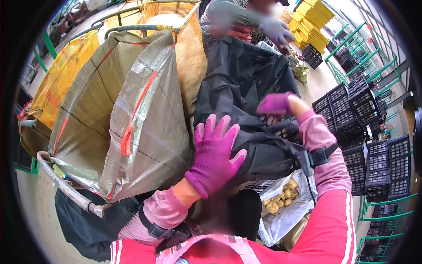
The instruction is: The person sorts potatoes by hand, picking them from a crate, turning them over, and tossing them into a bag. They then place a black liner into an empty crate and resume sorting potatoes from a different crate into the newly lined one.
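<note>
My left hand (215, 152), in a purple glove with pink fingers, is open, its fingers spread at the near left edge of a black sheet (241, 88). The sheet lies wrinkled over something I cannot make out. Over the sheet's right part is my right hand (277, 105), in the same kind of glove. It is bent down and blurred, so its grip does not show. Left of my left hand stands a large grey woven sack (154, 119), its mouth spread open. Below the sheet, potatoes (281, 198) lie in a white plastic liner (270, 231).
A metal bar (72, 189) curves along the sack's near side. Yellow mesh sacks (68, 83) hang beyond it. Across the sheet is another person's grey-gloved hand (277, 31). Black crates (382, 165) are stacked at right, near green rails (389, 214). Yellow stacks (312, 20) stand behind.
</note>
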A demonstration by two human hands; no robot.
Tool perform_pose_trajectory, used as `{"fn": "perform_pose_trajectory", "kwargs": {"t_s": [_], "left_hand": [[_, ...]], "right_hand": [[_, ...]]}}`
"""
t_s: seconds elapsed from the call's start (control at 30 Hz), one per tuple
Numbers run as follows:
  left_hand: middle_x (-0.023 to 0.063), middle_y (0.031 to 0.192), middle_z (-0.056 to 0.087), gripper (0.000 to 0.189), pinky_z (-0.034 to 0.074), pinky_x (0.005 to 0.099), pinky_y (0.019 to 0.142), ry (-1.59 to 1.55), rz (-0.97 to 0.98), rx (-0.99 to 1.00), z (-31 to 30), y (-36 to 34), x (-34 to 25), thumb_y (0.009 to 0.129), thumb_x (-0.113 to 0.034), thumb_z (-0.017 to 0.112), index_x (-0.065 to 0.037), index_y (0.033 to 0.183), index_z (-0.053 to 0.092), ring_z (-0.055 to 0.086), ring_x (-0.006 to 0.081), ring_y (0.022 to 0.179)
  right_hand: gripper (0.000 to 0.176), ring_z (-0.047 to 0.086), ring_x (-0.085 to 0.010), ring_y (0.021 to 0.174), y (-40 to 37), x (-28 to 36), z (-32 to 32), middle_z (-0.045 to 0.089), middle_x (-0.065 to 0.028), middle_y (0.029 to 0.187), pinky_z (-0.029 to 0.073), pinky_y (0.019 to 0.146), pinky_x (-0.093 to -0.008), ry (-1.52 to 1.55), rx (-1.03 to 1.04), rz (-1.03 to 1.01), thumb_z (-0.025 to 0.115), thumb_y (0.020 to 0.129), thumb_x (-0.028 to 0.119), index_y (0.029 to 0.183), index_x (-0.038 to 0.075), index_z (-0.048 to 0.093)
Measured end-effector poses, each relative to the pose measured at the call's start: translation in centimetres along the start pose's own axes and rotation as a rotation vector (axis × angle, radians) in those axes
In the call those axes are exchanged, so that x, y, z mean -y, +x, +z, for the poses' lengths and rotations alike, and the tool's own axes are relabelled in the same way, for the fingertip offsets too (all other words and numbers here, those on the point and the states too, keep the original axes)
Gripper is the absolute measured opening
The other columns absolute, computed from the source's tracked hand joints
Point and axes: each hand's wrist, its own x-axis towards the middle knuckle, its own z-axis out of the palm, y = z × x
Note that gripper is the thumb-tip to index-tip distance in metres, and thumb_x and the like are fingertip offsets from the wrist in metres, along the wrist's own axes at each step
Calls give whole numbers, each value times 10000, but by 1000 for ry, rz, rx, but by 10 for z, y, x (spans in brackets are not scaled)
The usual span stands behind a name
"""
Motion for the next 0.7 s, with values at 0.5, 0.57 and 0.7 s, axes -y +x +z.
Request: {"fn": "perform_pose_trajectory", "kwargs": {"t_s": [0.5,0.57,0.7], "left_hand": [[206,1360,483,640,332,464,1088,-134,6,-75,-36,-7,7,798,-287,718,-29,1338,491,428,407,1276],[204,1362,480,618,337,458,1082,-110,38,44,-35,-28,-8,801,-302,713,-36,1321,510,428,403,1278],[198,1332,510,567,380,450,1040,-210,83,235,-44,-40,-14,814,-293,706,-39,1294,540,473,380,1242]], "right_hand": [[416,598,-104,678,-84,21,62,679,-39,966,498,586,-268,-521,47,-196,499,989,370,1340,160,577],[407,615,-144,689,-3,-7,48,684,-59,989,520,604,-302,-801,179,-709,507,981,340,1333,148,578],[385,637,-145,771,12,43,62,682,-60,1038,561,685,-314,-443,211,-151,546,959,274,1302,101,584]]}}
